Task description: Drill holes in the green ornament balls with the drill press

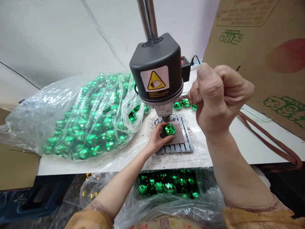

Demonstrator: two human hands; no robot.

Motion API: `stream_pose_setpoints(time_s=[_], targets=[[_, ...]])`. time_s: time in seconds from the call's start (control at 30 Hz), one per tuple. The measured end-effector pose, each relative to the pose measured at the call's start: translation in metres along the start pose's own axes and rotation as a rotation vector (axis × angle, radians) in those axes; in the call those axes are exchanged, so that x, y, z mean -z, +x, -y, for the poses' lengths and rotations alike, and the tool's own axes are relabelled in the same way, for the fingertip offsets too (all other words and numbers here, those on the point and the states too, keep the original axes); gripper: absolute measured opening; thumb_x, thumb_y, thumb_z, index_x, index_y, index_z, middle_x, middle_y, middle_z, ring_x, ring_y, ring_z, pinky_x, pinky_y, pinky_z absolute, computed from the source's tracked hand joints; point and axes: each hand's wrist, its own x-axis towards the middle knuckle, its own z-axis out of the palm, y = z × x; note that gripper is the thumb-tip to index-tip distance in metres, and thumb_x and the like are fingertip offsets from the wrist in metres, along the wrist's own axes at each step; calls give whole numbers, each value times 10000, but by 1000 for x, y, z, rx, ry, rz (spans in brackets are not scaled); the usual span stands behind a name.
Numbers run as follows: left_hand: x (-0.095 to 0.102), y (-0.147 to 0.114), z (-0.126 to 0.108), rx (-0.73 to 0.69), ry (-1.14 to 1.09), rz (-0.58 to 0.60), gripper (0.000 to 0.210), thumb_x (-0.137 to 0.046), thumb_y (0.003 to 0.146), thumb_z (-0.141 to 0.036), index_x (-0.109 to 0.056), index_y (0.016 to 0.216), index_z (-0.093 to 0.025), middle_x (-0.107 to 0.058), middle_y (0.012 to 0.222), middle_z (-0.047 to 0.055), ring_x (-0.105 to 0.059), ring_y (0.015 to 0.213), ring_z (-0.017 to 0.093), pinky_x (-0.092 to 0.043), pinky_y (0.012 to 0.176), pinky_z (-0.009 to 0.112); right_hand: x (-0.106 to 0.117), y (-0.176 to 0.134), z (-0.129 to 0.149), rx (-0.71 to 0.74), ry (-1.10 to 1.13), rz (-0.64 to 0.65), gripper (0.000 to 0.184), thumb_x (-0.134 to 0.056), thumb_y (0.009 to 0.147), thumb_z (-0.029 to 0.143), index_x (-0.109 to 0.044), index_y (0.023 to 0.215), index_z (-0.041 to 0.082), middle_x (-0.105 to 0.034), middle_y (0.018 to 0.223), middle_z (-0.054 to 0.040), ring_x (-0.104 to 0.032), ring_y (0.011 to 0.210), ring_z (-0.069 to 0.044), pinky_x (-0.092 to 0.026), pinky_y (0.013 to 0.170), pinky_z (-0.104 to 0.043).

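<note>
A black bench drill press (156,70) with a yellow warning label stands before me. Under its chuck (166,119), a shiny green faceted ball (170,129) sits on a pinkish-brown pad (178,137) over the slotted metal base (189,147). My left hand (159,137) grips this ball from the left, fingers and thumb curled around its side, close below the chuck. Raised at the right of the drill head, my right hand (215,95) is closed in a fist. Whatever it may hold is hidden behind the fingers.
A clear plastic bag (95,124) full of green balls lies left on the white table (83,165). Another open bag of green balls (169,186) is below the table's front edge. Several balls (186,102) lie behind the base. A cardboard box (257,51) stands right; dark shavings surround the base.
</note>
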Motion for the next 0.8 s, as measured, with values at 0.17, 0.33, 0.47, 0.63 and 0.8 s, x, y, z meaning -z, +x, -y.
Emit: stream_pose_setpoints(time_s=[0.17,0.33,0.47,0.63,0.8], targets=[[-4,-1,7,31,-86,19,587,-852,746,-366,-600,1250,-199,-669,1227,119,-627,1154,292,-474,1045,470,3,-7,-2,40,-30,11,526,-612,906,329,-256,535,218,-280,470,37,-304,422,-90,-245,448,-336],[-5,-1,7,7,-86,8,579,-852,741,-383,-597,1227,-201,-668,1231,118,-626,1154,293,-473,1044,474,4,-22,-4,79,-10,-51,551,-588,915,261,-236,499,183,-274,463,45,-304,429,-51,-219,469,-305],[-4,-3,6,15,-77,24,577,-837,763,-387,-583,1246,-201,-665,1227,123,-625,1147,298,-474,1033,479,4,-29,-5,100,15,-79,537,-587,899,223,-215,515,172,-241,495,53,-280,438,-38,-195,465,-290],[-5,-4,6,4,-92,16,572,-839,766,-394,-580,1242,-209,-656,1237,121,-617,1167,301,-469,1043,474,5,-31,-12,160,46,-83,529,-592,875,170,-187,535,160,-212,497,59,-246,433,-24,-186,446,-262],[-6,-4,10,4,-112,19,575,-842,764,-399,-580,1240,-209,-650,1246,123,-613,1178,304,-463,1056,486,9,-35,-22,304,47,-60,511,-572,870,135,-165,565,181,-215,494,63,-243,418,-35,-244,427,-267]])
